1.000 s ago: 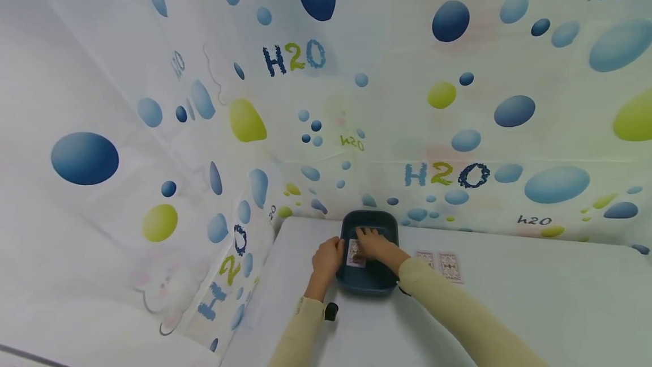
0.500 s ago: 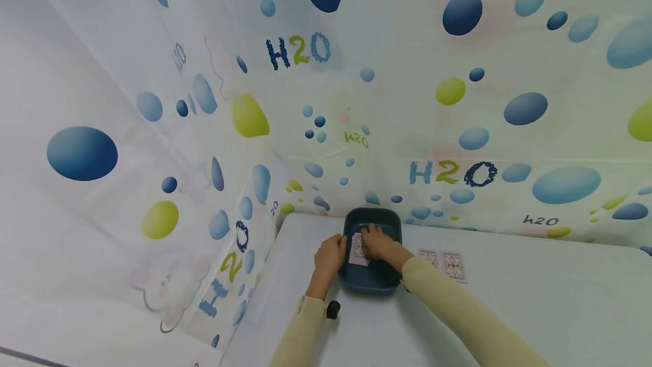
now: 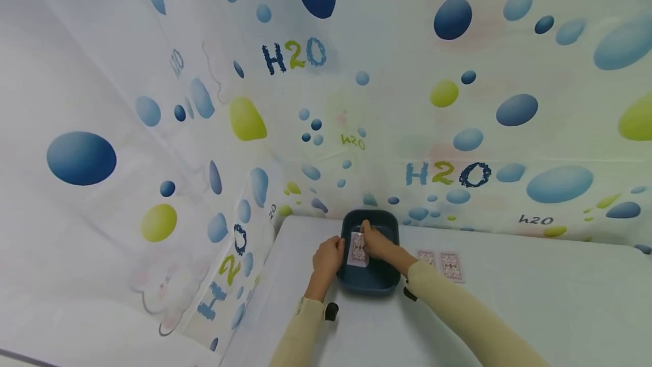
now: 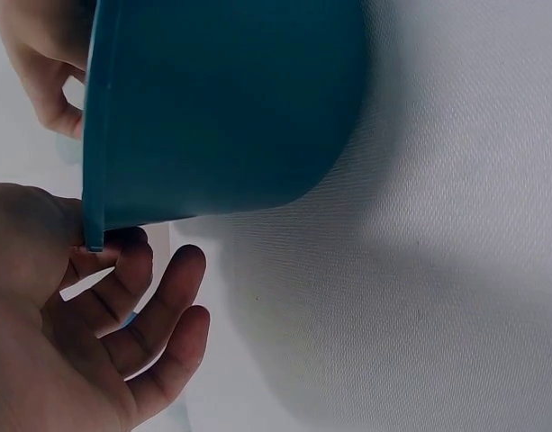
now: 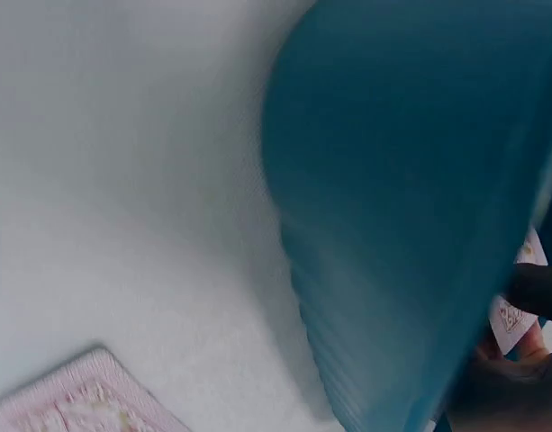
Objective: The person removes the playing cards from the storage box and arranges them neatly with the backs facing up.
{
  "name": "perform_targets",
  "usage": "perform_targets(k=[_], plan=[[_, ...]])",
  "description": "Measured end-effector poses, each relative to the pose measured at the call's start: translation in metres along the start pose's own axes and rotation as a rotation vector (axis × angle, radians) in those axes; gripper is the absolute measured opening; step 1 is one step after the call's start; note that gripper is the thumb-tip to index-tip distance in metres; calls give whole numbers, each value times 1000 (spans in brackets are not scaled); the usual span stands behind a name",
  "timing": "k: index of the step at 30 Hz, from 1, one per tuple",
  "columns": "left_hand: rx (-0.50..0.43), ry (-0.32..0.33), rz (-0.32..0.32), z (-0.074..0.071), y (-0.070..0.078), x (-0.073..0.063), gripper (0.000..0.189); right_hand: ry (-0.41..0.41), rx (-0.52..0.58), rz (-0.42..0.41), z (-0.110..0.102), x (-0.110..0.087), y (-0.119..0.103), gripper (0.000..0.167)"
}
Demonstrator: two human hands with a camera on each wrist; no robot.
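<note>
A dark blue plastic bin (image 3: 374, 283) stands on the white table. My left hand (image 3: 327, 256) holds its left rim; the left wrist view shows the thumb at the rim (image 4: 97, 171) and the fingers curled below it. Inside the bin, my right hand (image 3: 378, 242) pinches a playing card (image 3: 358, 249), patterned red on its back. Part of this card (image 5: 510, 319) shows beside dark, shadowed fingers in the right wrist view. The bin wall hides most of that hand there.
Two more playing cards, one nearer the bin (image 3: 425, 257) and one farther right (image 3: 450, 267), lie back up on the table (image 3: 540, 287). A curtain (image 3: 387, 118) printed with blue and green drops hangs behind the table and along its left.
My right hand's fingers have drawn in from reaching across the bin to pinching the card's right side. More of the card shows. My left hand keeps its hold on the rim.
</note>
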State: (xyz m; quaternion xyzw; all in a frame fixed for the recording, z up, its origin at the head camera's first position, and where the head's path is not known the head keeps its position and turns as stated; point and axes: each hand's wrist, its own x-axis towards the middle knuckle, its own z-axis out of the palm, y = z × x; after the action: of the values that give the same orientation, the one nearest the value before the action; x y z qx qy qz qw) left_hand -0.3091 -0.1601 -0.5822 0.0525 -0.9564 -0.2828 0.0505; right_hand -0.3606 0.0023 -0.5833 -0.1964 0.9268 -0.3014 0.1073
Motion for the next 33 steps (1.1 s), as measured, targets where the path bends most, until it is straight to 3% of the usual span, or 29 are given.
perform_targets(k=[7,11,15,22,33], plan=[[-4,-1,-16,2,-2,-2,35,31,259,5,-11,-12,5,31],[-6,-4,-29,4,-3,-2,34,39,367,-46,-24,-27,4,28],[-6,5,-25,4,-3,-1,33,26,430,-5,-36,-36,4,31],[8,4,-10,4,-1,0,35,23,434,57,-51,-49,13,32],[43,1,-22,4,0,1,35,40,417,49,-68,-66,32,36]])
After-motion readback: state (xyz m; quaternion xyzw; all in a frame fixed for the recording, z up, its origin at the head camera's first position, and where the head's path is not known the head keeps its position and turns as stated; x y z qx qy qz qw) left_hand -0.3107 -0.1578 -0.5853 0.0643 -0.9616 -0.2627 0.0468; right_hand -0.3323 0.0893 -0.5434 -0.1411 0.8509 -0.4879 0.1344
